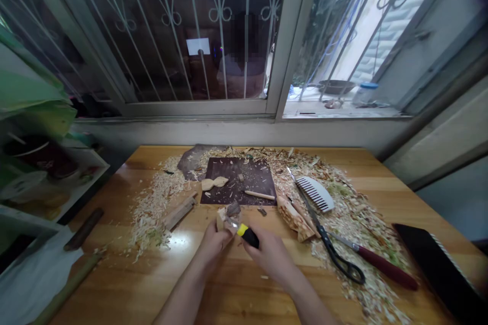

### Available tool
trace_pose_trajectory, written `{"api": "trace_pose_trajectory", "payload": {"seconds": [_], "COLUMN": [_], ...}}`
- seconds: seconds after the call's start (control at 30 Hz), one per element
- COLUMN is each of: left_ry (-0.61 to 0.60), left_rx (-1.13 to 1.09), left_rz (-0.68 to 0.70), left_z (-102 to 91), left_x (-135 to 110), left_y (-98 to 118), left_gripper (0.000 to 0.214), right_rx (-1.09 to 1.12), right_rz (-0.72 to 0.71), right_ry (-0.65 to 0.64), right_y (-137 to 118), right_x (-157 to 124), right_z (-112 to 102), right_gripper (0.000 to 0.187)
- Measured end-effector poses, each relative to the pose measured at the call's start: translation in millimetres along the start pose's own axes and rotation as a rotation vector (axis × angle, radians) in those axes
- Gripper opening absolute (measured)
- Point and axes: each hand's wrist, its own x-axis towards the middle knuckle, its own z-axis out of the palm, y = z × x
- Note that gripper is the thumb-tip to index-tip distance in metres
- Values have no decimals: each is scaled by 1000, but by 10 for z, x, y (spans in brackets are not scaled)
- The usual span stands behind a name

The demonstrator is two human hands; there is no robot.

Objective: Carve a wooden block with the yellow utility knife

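Observation:
My left hand (214, 241) is closed round a small pale block of wood (221, 217) just above the wooden table (114, 284). My right hand (269, 253) grips a knife with a yellow and black handle (247, 234); its short blade points left onto the block. Just beyond the block lies a dark brown mat (247, 175) with a carved bow-shaped wood piece (214, 183) and a thin wooden stick (259, 195) on it.
Wood shavings (156, 203) cover the table's middle and right. A white comb (315, 193), black scissors (331, 249), a red-handled tool (381, 263) and a dark saw (442, 269) lie to the right. A wooden bar (179, 212) and a dark handle (84, 228) lie left. A barred window stands behind.

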Motion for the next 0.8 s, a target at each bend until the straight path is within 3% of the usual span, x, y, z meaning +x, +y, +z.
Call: {"api": "trace_pose_trajectory", "payload": {"seconds": [0.27,0.8], "left_ry": [116,166], "left_rx": [167,253], "left_rz": [135,163], "left_z": [25,42], "left_x": [3,2], "left_y": [-99,-151], "left_gripper": [31,26], "right_rx": [-128,-263], "right_rz": [54,162], "right_ry": [-94,-22], "right_y": [-100,-107], "right_x": [-21,155], "right_z": [76,108], "right_gripper": [21,23]}}
